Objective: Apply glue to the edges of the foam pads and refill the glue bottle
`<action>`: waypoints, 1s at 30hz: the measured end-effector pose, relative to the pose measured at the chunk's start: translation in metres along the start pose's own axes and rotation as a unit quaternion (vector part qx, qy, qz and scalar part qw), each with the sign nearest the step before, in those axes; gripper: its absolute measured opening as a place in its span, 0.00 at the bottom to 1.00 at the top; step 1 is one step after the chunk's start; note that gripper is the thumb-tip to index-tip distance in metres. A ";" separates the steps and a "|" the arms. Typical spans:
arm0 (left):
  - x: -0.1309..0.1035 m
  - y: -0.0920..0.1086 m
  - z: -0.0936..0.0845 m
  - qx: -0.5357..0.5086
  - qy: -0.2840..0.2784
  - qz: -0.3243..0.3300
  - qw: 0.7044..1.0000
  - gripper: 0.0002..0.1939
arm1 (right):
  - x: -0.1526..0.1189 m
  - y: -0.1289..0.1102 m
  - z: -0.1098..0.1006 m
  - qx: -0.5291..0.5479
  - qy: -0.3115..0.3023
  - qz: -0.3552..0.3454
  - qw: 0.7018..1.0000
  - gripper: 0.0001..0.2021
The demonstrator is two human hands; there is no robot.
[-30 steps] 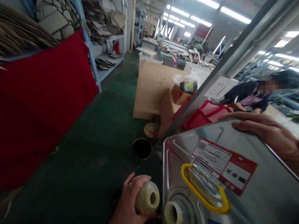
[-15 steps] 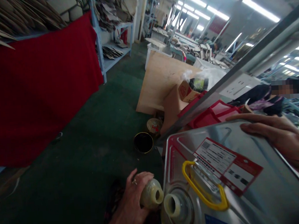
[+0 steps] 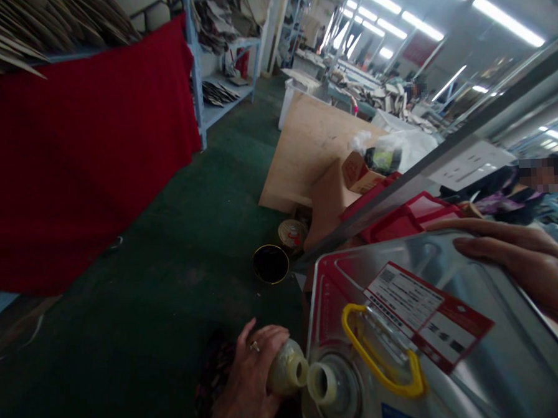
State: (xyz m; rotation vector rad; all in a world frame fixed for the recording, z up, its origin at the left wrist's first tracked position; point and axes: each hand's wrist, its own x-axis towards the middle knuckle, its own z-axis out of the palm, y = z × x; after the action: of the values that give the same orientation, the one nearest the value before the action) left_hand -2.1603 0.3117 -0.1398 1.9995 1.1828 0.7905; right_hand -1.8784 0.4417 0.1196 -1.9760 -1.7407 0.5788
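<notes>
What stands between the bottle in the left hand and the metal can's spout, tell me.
Nothing visible: the bottle, held in the left hand, sits right beside the spout. Whether they touch is unclear.

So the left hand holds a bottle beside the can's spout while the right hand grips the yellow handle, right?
Not quite: the head view shows the right hand on the edge of the can, not the yellow handle. The left hand does hold the bottle beside the spout.
</notes>
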 end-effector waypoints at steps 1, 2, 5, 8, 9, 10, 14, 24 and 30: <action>-0.001 -0.001 0.001 0.001 0.004 -0.001 1.000 0.28 | 0.001 0.001 0.001 0.007 -0.007 0.005 1.000 0.15; -0.003 -0.001 0.002 0.002 0.009 0.000 1.000 0.28 | 0.001 0.001 0.001 0.022 -0.013 0.018 1.000 0.15; -0.005 -0.003 0.003 0.003 0.019 0.003 1.000 0.29 | 0.002 0.000 0.004 0.047 -0.014 0.044 0.998 0.17; -0.006 -0.004 0.004 0.002 0.028 0.003 1.000 0.29 | 0.001 -0.005 0.008 0.056 -0.015 0.057 0.997 0.18; -0.007 -0.005 0.004 0.002 0.031 0.005 1.000 0.29 | 0.000 -0.007 0.009 0.056 -0.012 0.063 0.996 0.19; -0.007 -0.005 0.005 0.002 0.034 0.009 0.999 0.29 | 0.000 -0.008 0.011 0.055 -0.011 0.068 0.996 0.19; -0.010 -0.007 0.006 -0.002 0.035 0.014 0.999 0.28 | 0.000 -0.010 0.016 0.043 -0.011 0.066 0.997 0.17; -0.015 -0.012 0.010 -0.037 0.013 -0.016 0.999 0.27 | 0.000 -0.016 0.026 0.025 -0.028 0.063 0.997 0.17; -0.018 -0.018 0.016 -0.054 0.034 -0.016 0.998 0.28 | 0.007 -0.011 0.027 0.018 -0.030 0.051 0.998 0.18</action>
State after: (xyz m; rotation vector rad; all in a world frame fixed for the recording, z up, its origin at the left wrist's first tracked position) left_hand -2.1639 0.2977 -0.1665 1.8745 1.1824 0.8928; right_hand -1.9015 0.4513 0.1037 -2.0509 -1.6588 0.7067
